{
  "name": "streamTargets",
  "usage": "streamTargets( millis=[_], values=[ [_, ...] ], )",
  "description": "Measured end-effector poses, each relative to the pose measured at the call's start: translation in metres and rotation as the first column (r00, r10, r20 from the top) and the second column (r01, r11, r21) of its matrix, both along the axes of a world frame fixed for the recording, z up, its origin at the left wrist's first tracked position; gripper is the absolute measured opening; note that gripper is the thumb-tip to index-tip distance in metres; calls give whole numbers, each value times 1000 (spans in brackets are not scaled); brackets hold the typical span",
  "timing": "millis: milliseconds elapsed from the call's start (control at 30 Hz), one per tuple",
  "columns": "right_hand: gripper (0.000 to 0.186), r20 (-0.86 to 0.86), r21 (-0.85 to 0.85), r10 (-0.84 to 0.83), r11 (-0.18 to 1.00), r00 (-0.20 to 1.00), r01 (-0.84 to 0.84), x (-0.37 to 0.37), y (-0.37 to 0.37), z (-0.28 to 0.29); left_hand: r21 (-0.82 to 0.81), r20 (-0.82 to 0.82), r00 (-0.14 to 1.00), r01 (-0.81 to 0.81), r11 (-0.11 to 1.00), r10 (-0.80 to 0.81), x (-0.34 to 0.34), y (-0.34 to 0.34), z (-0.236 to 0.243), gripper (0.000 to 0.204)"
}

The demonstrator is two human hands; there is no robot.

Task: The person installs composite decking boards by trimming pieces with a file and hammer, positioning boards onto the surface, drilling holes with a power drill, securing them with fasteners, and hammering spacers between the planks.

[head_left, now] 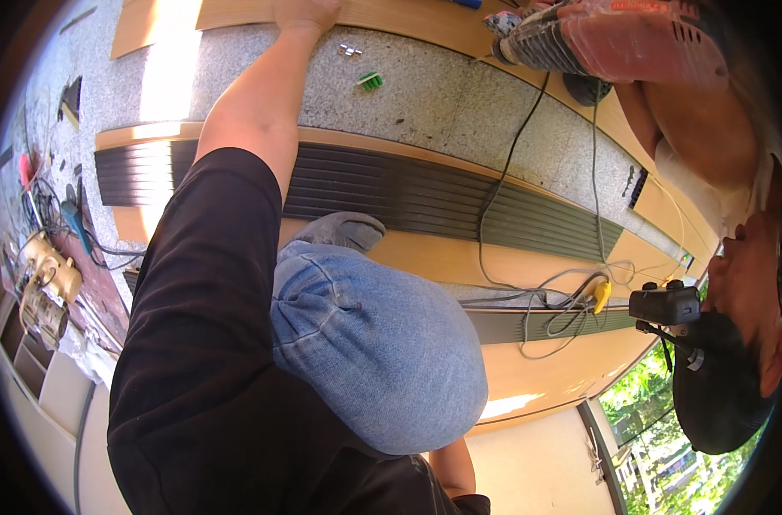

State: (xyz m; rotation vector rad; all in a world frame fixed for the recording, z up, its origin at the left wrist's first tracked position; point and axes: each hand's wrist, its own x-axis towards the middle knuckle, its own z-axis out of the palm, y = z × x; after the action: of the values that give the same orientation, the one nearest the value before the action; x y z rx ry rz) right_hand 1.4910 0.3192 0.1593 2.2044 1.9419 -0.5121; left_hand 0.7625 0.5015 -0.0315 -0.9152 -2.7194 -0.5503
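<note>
My left arm, in a black sleeve, stretches up to the top edge of the head view. There my left hand meets a wood-coloured board; its fingers are cut off by the edge, so their grip does not show. Only a bit of my right forearm appears low down beside my denim-covered knee, and the right hand is hidden. On the speckled grey surface near my left wrist lie a small green piece and a little shiny metal part. A dusty red rotary hammer is at the upper right, beside a co-worker's arm.
Dark ribbed panels with wood-coloured edges run across the middle. Grey cables with a yellow connector lie tangled at right. A person in a black cap leans in there. Tools, including a tan power tool, sit far left.
</note>
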Motion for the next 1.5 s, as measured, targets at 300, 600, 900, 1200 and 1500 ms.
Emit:
streamTargets(
  millis=[300, 600, 900, 1200, 1500],
  values=[
    [38, -129, 8, 29, 1000, 991, -28, 23, -1, -7, -32, 20, 1000, -17, 999, 17, -2, 2, 0, 32],
    [33, -58, 39, 61, 997, 996, -59, 22, 0, -6, -34, 44, 998, -33, 999, 34, 2, 2, 7, 33],
    [34, -97, 82, 105, 992, 990, -97, 16, -1, -5, -60, 71, 997, -12, 998, 16, -2, 3, 3, 33],
    [32, -51, 74, 79, 994, 996, -75, 15, 0, -5, -3, -1, 1000, 13, 1000, -13, -2, 4, 0, 32],
    [34, -57, 68, 60, 996, 997, -56, 14, -4, -5, -41, 10, 1000, 4, 999, -3, -3, 1, 0, 33]
  ],
)
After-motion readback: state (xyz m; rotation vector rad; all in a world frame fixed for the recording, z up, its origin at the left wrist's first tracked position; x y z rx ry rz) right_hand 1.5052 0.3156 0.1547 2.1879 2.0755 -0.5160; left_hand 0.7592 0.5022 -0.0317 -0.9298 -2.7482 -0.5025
